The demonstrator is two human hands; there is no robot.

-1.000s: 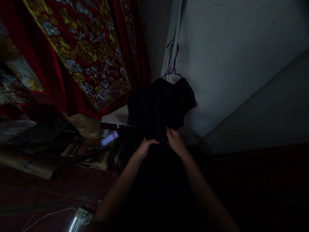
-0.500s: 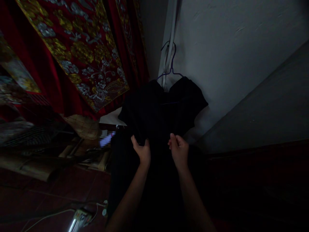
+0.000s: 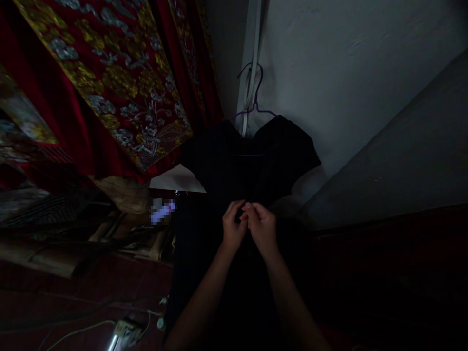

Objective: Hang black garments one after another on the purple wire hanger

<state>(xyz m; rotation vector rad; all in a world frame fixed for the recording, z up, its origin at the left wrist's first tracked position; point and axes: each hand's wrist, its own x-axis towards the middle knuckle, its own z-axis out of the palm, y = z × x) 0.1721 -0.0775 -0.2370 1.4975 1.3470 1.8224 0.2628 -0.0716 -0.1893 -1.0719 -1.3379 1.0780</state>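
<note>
A black short-sleeved garment (image 3: 215, 161) with an open V neck hangs from a thin purple wire hanger (image 3: 256, 97). Its lower part fades into darkness, so its full length cannot be made out. At the front of it, below the neckline, my two hands meet with fingertips almost touching. My left hand (image 3: 234, 228) is closed with fingers curled onto the cloth. Beside it my right hand (image 3: 262, 227) pinches thumb against fingers at the garment's front edge. Anything small between the fingertips is too dark to see.
Red cloth with gold and silver embroidery (image 3: 127, 83) hangs at the left. A pale wall (image 3: 351, 97) stands behind the hanger. On the floor at lower left lie a power strip (image 3: 126, 331) with cables and a rolled mat (image 3: 40, 256).
My left hand has moved right and closed, bringing it against my right hand, which shifted slightly left. The garment's front is drawn together and its left sleeve side has spread out.
</note>
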